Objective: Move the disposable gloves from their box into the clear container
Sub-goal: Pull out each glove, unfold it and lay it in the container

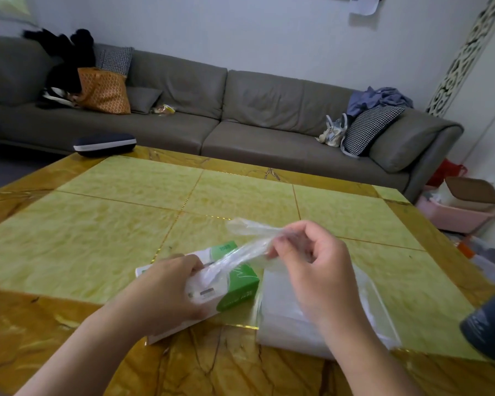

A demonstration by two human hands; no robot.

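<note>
Your left hand lay on the gloves' box, its fingers curled over the top of the green-and-white carton and pressing it to the table; the thumb side was turned from the camera, so whether it also pinched the film could not be told. Your right hand was raised just beyond the box, its thumb and fingertips closed together on a clear disposable glove. The glove ran from the box opening, under the left fingers, up to the right fingertips, with a loose end flapping past them. The clear container sat directly beneath the right palm and wrist, touching the box's near corner, with pale film apparently already inside. The glove looked nearly weightless, limp and clingy: expect it to drape, cling to its neighbours and drag extra sheets out. It was best taken near the cuff end closest to the box opening, with a firm fingertip pinch, while the other hand steadied the light carton against lifting.
</note>
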